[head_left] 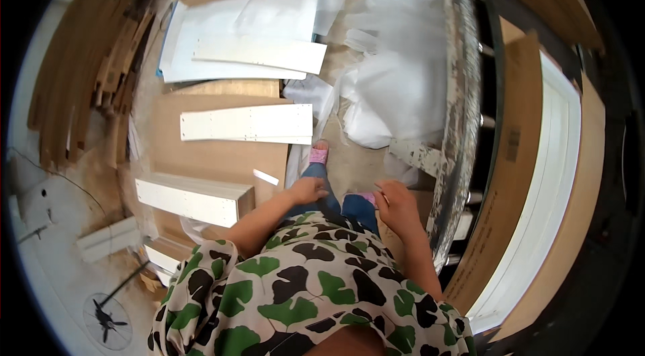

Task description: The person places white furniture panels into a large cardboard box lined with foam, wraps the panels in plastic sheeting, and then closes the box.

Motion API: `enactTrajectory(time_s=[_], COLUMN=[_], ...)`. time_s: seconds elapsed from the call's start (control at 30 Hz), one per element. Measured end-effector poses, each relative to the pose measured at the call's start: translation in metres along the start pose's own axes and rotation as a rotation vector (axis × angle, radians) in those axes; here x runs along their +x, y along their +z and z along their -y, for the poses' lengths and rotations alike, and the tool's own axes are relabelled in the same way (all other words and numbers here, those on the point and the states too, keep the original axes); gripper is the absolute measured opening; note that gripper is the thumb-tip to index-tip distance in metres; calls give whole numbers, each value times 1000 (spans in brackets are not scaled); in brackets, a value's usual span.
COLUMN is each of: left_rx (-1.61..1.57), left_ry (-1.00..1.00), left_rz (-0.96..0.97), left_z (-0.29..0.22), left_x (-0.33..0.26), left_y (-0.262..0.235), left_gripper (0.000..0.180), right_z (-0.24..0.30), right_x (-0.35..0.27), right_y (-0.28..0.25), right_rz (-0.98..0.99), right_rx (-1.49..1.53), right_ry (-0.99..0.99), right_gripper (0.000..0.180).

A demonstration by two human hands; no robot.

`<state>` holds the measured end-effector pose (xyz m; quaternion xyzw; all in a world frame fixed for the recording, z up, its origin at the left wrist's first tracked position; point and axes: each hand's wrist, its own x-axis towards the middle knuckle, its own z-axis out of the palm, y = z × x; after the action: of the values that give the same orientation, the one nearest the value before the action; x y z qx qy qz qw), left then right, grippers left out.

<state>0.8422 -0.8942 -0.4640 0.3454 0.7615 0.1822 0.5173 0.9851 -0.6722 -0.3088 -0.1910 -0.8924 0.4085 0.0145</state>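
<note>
The left hand (pixel 308 189) is hanging just above the left thigh, and the right hand (pixel 398 207) is hovering to its right, with a thin stick (pixel 381 193) lying in its fingers. 2 boards (pixel 247 123) are lying on a cardboard sheet (pixel 215 154) left of the hands, 1 behind the other. Plastic wrap (pixel 396 87) is piling up ahead against a long rail (pixel 463 100) running along the right.

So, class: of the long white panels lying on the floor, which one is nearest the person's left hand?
The thick white panel just left of the left hand, showing a brown end face. The other two white panels lie farther ahead.
</note>
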Motion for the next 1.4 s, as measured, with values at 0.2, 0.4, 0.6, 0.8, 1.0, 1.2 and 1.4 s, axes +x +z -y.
enactTrajectory(time_s=[0.2, 0.4, 0.6, 0.8, 1.0, 1.2, 1.4], left_rx=[-143, -238, -416, -435, -199, -229, -268], left_ry=[-165, -383, -489, -607, -458, -493, -403], left_rz=[-297, -661, -719, -699, -387, -399, -421], left_z=[84, 156, 152, 99, 38, 66, 70], left_x=[16, 21, 50, 124, 220, 253, 260], left_y=[-79, -139, -134, -73, -79, -119, -134], left_gripper=[39, 37, 35, 44, 59, 47, 46], right_z=[35, 26, -43, -211, -368, -457, -513], right_x=[108, 203, 322, 500, 676, 780, 745], right_y=[32, 34, 45, 105, 167, 215, 167], right_rz=[149, 179, 259, 253, 386, 421, 291], right_rx=[-100, -127, -246, -581, -1084, -1358, -1066], right_ry=[-62, -159, -202, -218, 22, 122, -28], right_gripper=[24, 26, 33, 38, 36, 37, 15])
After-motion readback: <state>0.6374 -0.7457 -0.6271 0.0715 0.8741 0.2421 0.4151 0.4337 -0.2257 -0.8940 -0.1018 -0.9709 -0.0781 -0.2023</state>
